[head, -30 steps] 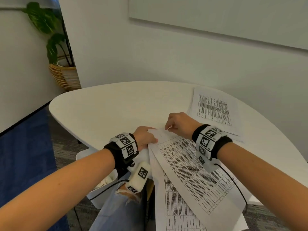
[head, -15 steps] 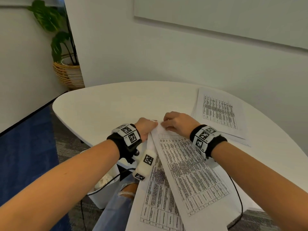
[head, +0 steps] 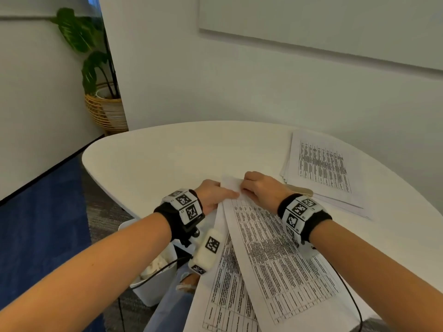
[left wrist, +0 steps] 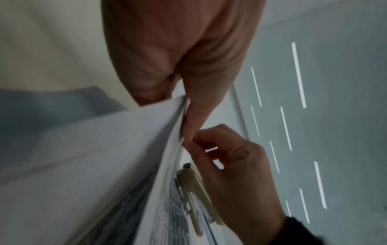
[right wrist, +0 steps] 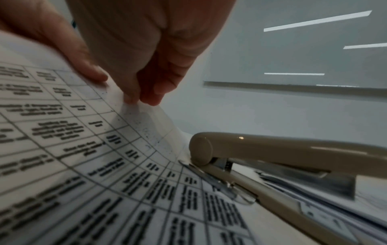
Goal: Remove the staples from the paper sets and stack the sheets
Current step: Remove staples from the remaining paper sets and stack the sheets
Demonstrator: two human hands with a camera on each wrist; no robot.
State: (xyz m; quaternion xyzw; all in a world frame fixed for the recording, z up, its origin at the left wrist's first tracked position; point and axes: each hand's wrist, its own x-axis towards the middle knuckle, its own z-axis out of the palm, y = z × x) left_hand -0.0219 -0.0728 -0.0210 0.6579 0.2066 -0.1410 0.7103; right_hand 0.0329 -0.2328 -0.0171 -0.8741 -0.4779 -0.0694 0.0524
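Two hands' fingers [head: 233,194] pinching paper set [head: 268,255] far corner, long axis toward person

Left hand [head: 213,195] sits closer in than a second ago, its thumb now lying across the top corner of the printed white paper set [head: 268,248]; right hand [head: 261,190] now pinches that same corner, fingertips almost touching the left thumb; lower printed sheet [head: 223,291] is fanned further out to the left beneath the top one; beige stapler [head: 300,190] now shows behind the right wrist.
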